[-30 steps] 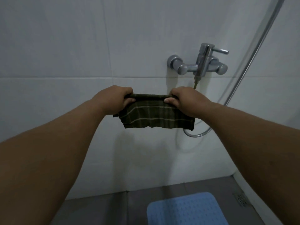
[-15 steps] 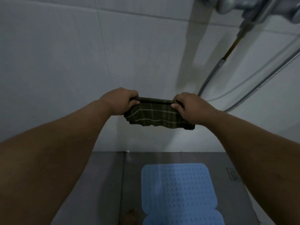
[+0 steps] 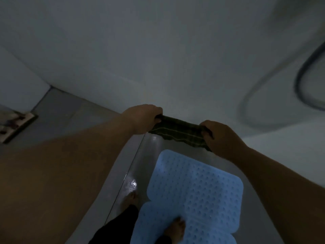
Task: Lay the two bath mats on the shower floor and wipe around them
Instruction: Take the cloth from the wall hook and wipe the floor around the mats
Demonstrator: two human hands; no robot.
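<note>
A dark green checked cloth (image 3: 177, 131) is stretched between my hands, low in front of the white wall. My left hand (image 3: 143, 118) grips its left end and my right hand (image 3: 220, 136) grips its right end. Below them a light blue dotted bath mat (image 3: 197, 180) lies flat on the grey shower floor (image 3: 151, 155). A second blue bath mat (image 3: 190, 224) lies nearer to me, touching the first. My right foot (image 3: 175, 228) stands on that nearer mat.
My left foot (image 3: 130, 199) rests on the wet grey floor beside the mats. A shower hose (image 3: 299, 81) loops against the wall at the upper right. A patterned rug or mat (image 3: 15, 125) lies at the far left edge.
The view has tipped down toward the floor. Both hands have lowered the cloth closer to the floor by the wall. The tap has left the view and the second mat and my feet show.
</note>
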